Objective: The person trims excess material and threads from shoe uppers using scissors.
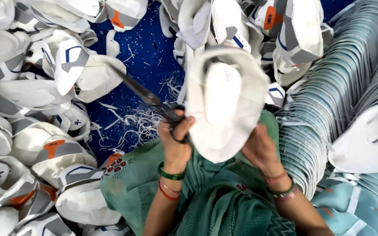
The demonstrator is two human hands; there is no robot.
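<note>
The left hand (176, 140) is clenched through the loops of a pair of dark metal scissors (147, 96), whose long blades point away toward 10 o'clock over the blue cloth-covered floor (147, 48). The right hand (261, 150) grips the lower edge of a white fabric shoe upper with a pale oval insole panel (224, 102), its fingers closed on the cloth; the piece is held up at the centre of the view, above the lap of the green patterned garment (215, 201).

The scissor loops sit just beside the upper's edge at 7 o'clock of it, touching or nearly so. As I judge it, the main hazard is the blades: they stick out well past the work, and a turn of the wrist could snag or nick a neighbouring piece in the heap of white, grey and orange shoe uppers (36, 100) lying from 8 to 11 o'clock. Whether the blades are parted or closed cannot be told from here.

The upper is soft and held at one edge only, so it may fold or sag as it is cut, and a cut could run into the seam rather than the loose thread. The right thumb lies close to the fabric edge and would be in the blade path if the scissors come round to 5 o'clock.

White thread trimmings (141, 122) litter the floor at 9 o'clock of the hands; they could cling to finished pieces. The stack of pale blue-grey soles (329, 100) at 3 o'clock leans inward, and a nudge might topple it.
</note>
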